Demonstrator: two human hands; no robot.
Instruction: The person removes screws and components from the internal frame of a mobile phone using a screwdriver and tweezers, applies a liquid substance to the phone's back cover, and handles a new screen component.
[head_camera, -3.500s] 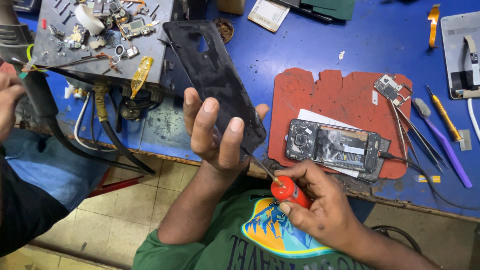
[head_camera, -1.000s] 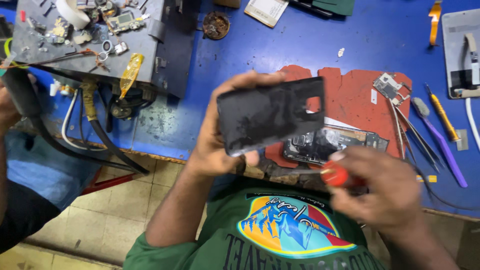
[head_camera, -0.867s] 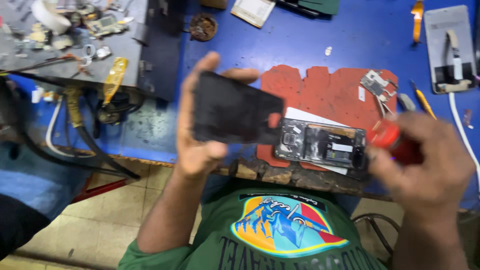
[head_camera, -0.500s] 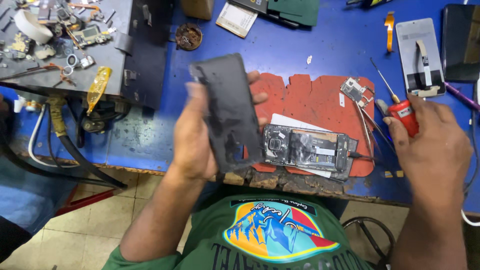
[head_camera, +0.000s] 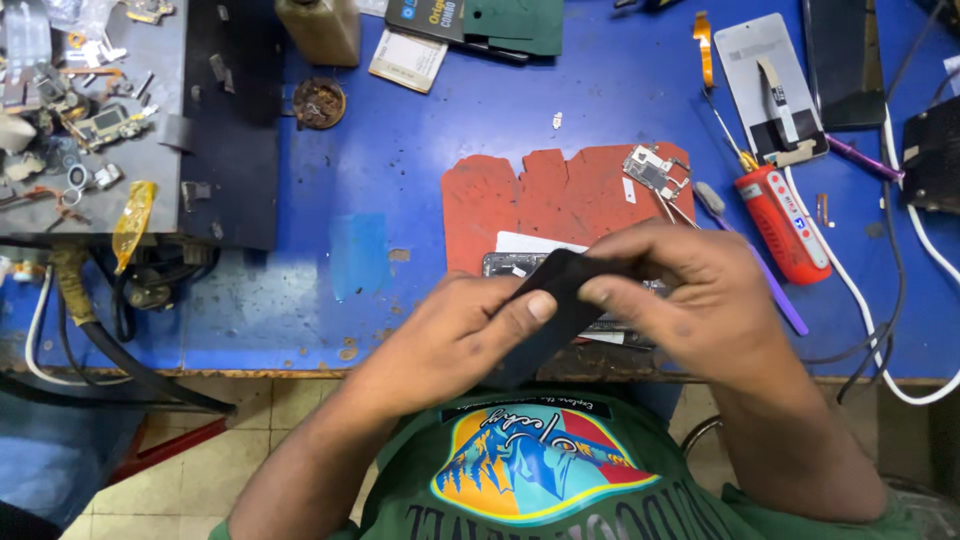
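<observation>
Both my hands clamp black back cover (head_camera: 560, 300): left hand (head_camera: 455, 335), right hand (head_camera: 690, 300). Opened phone (head_camera: 505, 264) underneath, near tabletop (head_camera: 400, 150) front edge. Screwdriver (head_camera: 783, 222) set down; cover not yet fitted.

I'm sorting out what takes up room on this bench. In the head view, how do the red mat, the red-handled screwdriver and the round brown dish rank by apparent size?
1. Red mat, clearly the largest, though the hands cover part of it.
2. Red-handled screwdriver, lying right of the mat.
3. Round brown dish, the smallest; its width looks shorter than the screwdriver's handle.
</observation>
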